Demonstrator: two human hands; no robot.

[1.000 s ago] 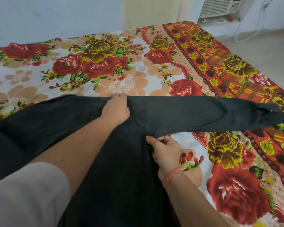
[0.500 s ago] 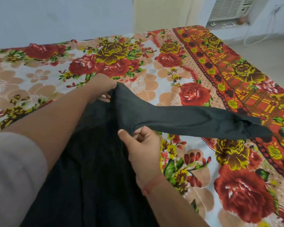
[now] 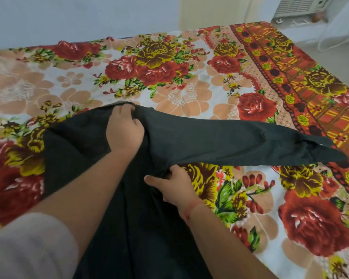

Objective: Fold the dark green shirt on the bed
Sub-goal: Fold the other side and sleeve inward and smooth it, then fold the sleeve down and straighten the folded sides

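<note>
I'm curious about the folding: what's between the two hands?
Only cloth of the dark green shirt lies between the left hand and the right hand, as the head view shows.

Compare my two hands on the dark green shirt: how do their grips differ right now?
The left hand grips the dark green shirt at its far edge, by the shoulder; the right hand pinches it nearer, under the outstretched sleeve. The right wrist wears a red thread; the left wrist is bare. Both hold fabric on the floral bedsheet.
</note>
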